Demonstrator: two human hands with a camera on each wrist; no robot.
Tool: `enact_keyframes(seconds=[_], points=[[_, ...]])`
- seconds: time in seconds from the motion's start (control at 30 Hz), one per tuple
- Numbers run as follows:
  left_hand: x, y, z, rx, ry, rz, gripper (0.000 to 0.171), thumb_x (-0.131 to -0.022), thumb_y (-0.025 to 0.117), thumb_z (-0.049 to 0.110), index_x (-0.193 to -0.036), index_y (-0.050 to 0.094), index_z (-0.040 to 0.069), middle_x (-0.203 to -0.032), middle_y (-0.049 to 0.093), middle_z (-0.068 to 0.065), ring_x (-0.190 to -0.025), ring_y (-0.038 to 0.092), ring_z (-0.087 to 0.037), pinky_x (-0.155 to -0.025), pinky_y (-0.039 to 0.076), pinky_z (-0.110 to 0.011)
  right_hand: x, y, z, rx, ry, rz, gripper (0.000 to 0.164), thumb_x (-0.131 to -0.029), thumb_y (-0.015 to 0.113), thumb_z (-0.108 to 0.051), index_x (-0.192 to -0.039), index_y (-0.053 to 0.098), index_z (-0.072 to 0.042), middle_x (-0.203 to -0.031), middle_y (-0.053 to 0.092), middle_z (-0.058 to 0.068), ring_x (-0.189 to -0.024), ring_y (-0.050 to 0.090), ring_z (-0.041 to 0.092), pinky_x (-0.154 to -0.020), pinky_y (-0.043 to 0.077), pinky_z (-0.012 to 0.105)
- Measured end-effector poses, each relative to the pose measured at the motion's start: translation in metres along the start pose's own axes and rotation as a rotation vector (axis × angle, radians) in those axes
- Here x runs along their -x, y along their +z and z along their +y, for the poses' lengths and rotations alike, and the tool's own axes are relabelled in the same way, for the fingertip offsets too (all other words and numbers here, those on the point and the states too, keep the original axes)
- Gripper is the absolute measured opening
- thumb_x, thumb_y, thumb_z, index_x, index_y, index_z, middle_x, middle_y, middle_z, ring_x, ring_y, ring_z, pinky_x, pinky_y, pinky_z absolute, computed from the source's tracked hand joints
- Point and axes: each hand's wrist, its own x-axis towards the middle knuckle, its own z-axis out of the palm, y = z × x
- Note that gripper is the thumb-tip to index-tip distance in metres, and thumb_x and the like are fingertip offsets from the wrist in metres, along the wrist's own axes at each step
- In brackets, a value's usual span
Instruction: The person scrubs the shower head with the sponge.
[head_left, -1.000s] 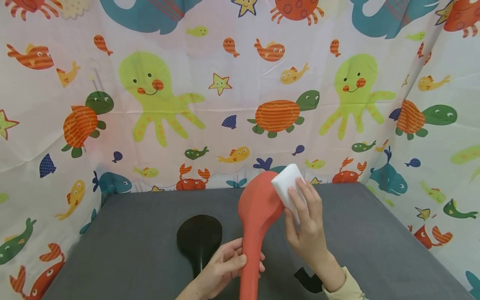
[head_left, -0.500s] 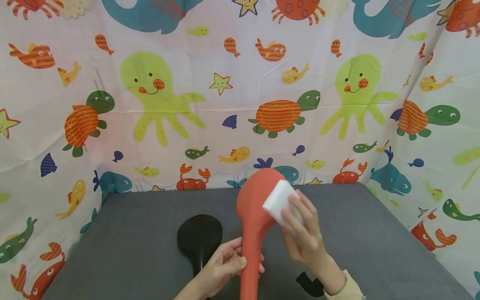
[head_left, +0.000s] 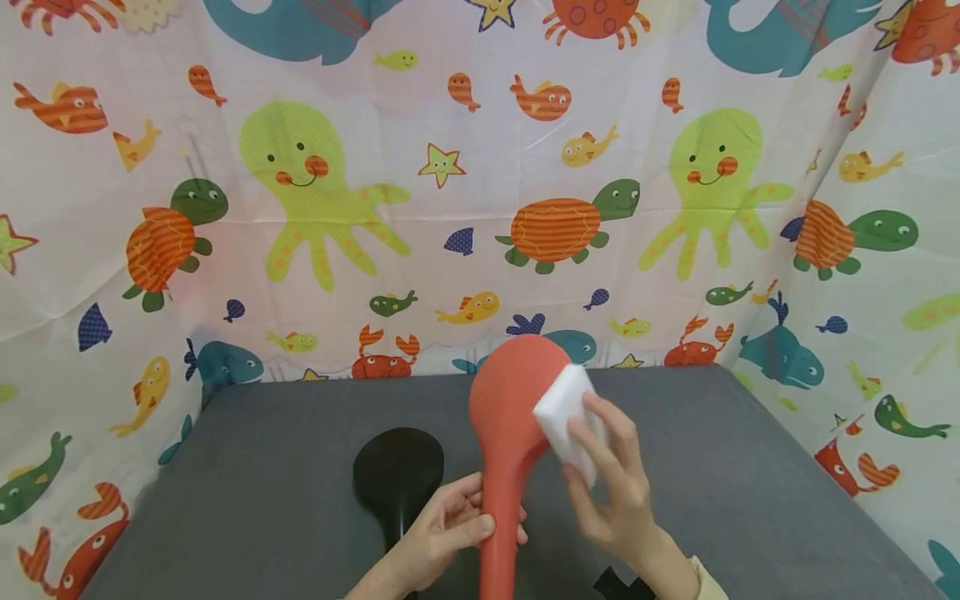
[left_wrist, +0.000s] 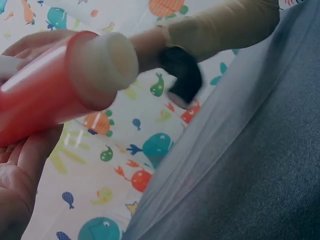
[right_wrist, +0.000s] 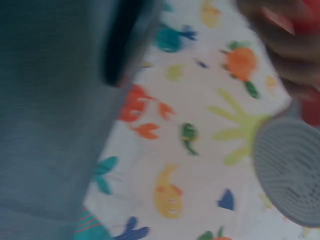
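A red hand shower head with a round head and long handle stands upright in the middle of the head view. My left hand grips its handle, thumb in front and fingers behind. My right hand pinches a white sponge between thumb and fingertips, at the lower right edge of the red head. In the left wrist view the handle ends in a pale ring-shaped end. The right wrist view is blurred; my left hand shows there at the top right, on the red handle.
A glossy black hand shower head stands left of the red one, its lower part behind my left hand. A grey disc with fine curved lines shows in the right wrist view. Grey cloth covers the table; a sea-animal curtain hangs behind.
The sponge in my right hand has moved down from the upper right edge of the red head to its lower right. The red head has shifted slightly up and left. My left hand keeps its grip.
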Motion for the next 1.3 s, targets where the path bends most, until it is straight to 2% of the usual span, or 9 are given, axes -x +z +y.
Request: enact_keyframes(seconds=[0.1,0.2,0.3,0.47,0.6,0.87,1.0,1.2,1.3], points=[[0.0,-0.002,0.0,-0.015,0.007,0.005,0.036,-0.1,0.031,0.001,-0.135,0.034,-0.006,-0.117,0.058,-0.01,-0.102,0.062,-0.021,-0.087,0.048,-0.039,0.009,0.003,0.0,0.023,-0.135,-0.016,0.026,-0.092,0.054,-0.014,-0.11,0.06,0.003,-0.116,0.048,0.03,-0.11,0.044,0.041,-0.092,0.041,0.03],[-0.001,-0.002,0.0,-0.038,0.005,-0.009,0.037,-0.099,0.032,0.0,-0.135,0.033,-0.008,-0.116,0.058,-0.01,-0.103,0.062,-0.022,-0.089,0.046,-0.042,0.004,0.003,0.004,0.034,-0.124,0.022,0.026,-0.092,0.053,-0.014,-0.11,0.06,0.003,-0.116,0.048,0.029,-0.11,0.045,0.041,-0.092,0.042,0.029],[-0.001,-0.004,-0.001,-0.062,0.0,-0.038,0.037,-0.099,0.034,-0.001,-0.134,0.031,-0.011,-0.115,0.059,-0.012,-0.103,0.061,-0.022,-0.09,0.044,-0.047,-0.01,-0.002,0.011,-0.003,0.019,0.073,0.031,-0.094,0.05,-0.015,-0.112,0.057,0.01,-0.117,0.049,0.034,-0.109,0.048,0.038,-0.09,0.044,0.026],[0.001,-0.009,-0.002,-0.173,-0.034,-0.07,0.04,-0.098,0.038,-0.002,-0.137,0.03,-0.009,-0.114,0.051,-0.033,-0.103,0.061,-0.021,-0.086,0.044,-0.052,-0.023,-0.015,0.023,-0.093,0.334,0.024,0.035,-0.095,0.044,-0.007,-0.123,0.05,0.013,-0.123,0.051,0.03,-0.112,0.052,0.025,-0.09,0.045,0.022],[0.001,-0.011,-0.002,-0.31,-0.026,-0.026,0.039,-0.097,0.043,-0.002,-0.135,0.035,-0.006,-0.113,0.047,-0.039,-0.1,0.061,-0.028,-0.081,0.048,-0.049,-0.012,-0.022,0.027,-0.116,0.446,-0.02,0.039,-0.09,0.042,0.003,-0.128,0.046,0.011,-0.128,0.049,0.024,-0.114,0.051,0.023,-0.091,0.044,0.022],[0.0,-0.015,0.005,-0.506,0.0,0.068,0.039,-0.095,0.047,-0.002,-0.133,0.039,-0.002,-0.113,0.057,-0.024,-0.095,0.062,-0.035,-0.079,0.052,-0.042,0.012,-0.029,0.016,-0.192,0.529,-0.021,0.044,-0.081,0.045,0.017,-0.125,0.046,0.013,-0.128,0.048,0.024,-0.117,0.048,0.022,-0.09,0.045,0.022],[0.001,-0.017,0.007,-0.629,-0.027,0.062,0.04,-0.094,0.05,-0.001,-0.132,0.041,0.001,-0.117,0.057,-0.021,-0.096,0.064,-0.027,-0.078,0.053,-0.036,0.002,-0.031,0.021,-0.153,0.517,-0.014,0.04,-0.084,0.041,0.015,-0.123,0.05,0.012,-0.124,0.052,0.024,-0.113,0.052,0.02,-0.091,0.044,0.022],[-0.005,0.004,0.022,-0.863,-0.012,0.041,0.039,-0.09,0.055,-0.003,-0.127,0.043,-0.005,-0.11,0.058,-0.02,-0.084,0.063,-0.015,-0.069,0.053,-0.027,-0.025,-0.032,0.027,-0.116,0.437,-0.052,0.036,-0.082,0.044,0.012,-0.116,0.056,0.013,-0.117,0.057,0.025,-0.111,0.055,0.019,-0.086,0.046,0.021],[-0.008,0.01,0.026,-0.911,0.025,0.071,0.037,-0.089,0.057,-0.003,-0.124,0.045,-0.004,-0.105,0.059,-0.018,-0.08,0.06,-0.013,-0.065,0.053,-0.026,-0.018,-0.034,0.033,-0.101,0.441,-0.05,0.036,-0.083,0.045,0.01,-0.117,0.056,0.011,-0.119,0.057,0.023,-0.111,0.056,0.019,-0.086,0.046,0.021]])
